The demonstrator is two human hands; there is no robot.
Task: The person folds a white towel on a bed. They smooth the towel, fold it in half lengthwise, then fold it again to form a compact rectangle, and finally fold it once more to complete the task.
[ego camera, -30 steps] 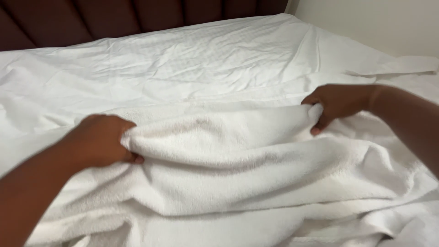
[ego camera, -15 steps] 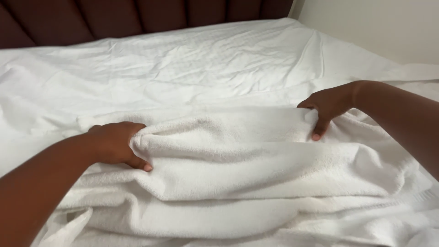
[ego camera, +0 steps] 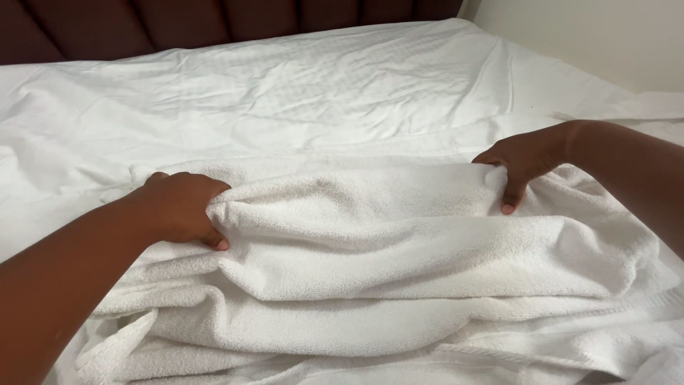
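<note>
**Both hands gripping a white towel on the bed**

Both hands are closed on the same white terry towel (ego camera: 399, 249), one at each end of its upper fold. Her or his left hand (ego camera: 182, 207) is curled tight into the cloth at the towel's left end, fingers tucked under and the thumb tip showing beneath the bunched edge. At the towel's right end the right hand (ego camera: 524, 160) pinches the fold from above, fingers over the top and the thumb pointing down its near face.

Under the towel lies a white bed sheet (ego camera: 306, 93), wrinkled and faintly patterned, covering the whole mattress. Beyond the towel, at the far edge of the sheet, runs a dark brown padded headboard (ego camera: 214, 25) with upright channels. To the far right of the towel a pale cream wall (ego camera: 591, 36) meets the bed's corner.

As for the towel itself, it sits in thick, loose layers on the near part of the sheet, stretched between the two hands, with its top fold raised slightly and the lower layers spilling toward the onlooker. A hemmed edge (ego camera: 499, 353) of the towel trails along its near right side, well below the right hand.
</note>
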